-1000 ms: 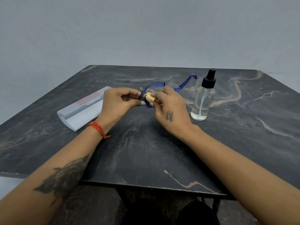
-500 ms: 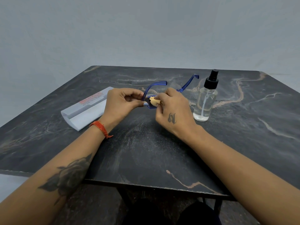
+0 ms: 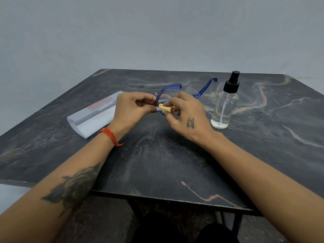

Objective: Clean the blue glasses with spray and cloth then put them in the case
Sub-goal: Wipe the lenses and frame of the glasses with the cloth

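- Left hand [image 3: 133,107] pinching blue glasses [image 3: 168,89] above the table [image 3: 175,163].
- Right hand [image 3: 185,114] pinching tan cloth [image 3: 167,109] against them.
- Spray bottle [image 3: 225,104] at 3 o'clock; case [image 3: 94,118] at 9.

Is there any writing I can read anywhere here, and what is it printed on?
Glasses case: red print in a few lines on its top, too blurred to read.
Right hand: a dark tattoo mark on its back, not readable as letters.
Spray bottle: no label visible.
Blue glasses: no text visible.
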`<state>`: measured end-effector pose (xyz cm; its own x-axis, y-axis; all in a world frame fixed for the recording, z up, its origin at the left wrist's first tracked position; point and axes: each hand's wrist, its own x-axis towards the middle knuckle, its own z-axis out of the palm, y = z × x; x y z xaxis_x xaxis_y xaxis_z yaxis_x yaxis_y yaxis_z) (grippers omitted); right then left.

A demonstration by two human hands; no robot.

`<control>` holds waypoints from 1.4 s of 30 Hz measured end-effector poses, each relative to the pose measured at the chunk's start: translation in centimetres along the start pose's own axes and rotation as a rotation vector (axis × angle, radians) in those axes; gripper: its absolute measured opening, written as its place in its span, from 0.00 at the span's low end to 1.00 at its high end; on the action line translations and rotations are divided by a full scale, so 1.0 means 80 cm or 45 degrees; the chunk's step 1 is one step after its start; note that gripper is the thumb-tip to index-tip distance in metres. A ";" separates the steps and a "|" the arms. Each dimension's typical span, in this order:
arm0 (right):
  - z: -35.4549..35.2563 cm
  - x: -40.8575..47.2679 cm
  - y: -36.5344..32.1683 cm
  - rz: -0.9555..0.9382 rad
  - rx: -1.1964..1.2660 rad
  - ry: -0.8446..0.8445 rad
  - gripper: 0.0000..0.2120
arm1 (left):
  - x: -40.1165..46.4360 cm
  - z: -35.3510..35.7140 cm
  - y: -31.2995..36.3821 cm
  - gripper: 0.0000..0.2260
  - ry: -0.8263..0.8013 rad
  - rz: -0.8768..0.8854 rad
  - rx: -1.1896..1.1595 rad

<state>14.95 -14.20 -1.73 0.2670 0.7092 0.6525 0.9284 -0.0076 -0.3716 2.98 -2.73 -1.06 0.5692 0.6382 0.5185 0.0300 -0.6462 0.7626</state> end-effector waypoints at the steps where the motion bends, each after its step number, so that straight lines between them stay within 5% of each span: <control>1: -0.002 -0.001 0.000 0.003 -0.012 0.006 0.08 | 0.000 0.000 0.000 0.11 -0.003 0.004 0.001; 12: 0.007 0.000 -0.001 0.047 -0.211 0.114 0.08 | -0.003 0.001 0.006 0.13 -0.010 0.065 -0.026; 25: 0.002 -0.006 0.004 -0.101 0.027 0.052 0.09 | -0.003 -0.002 0.005 0.11 0.005 0.087 -0.040; 36: 0.002 -0.004 0.005 -0.145 -0.349 0.148 0.11 | 0.000 -0.002 0.001 0.12 0.011 0.064 -0.088; 42: 0.012 0.000 0.006 -0.149 -0.304 0.168 0.10 | 0.000 0.001 0.004 0.12 -0.006 0.076 -0.077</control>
<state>15.15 -13.50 -2.54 0.1713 0.6175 0.7677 0.9852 -0.1077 -0.1332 3.07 -3.01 -0.84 0.5721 0.5974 0.5620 -0.0534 -0.6566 0.7523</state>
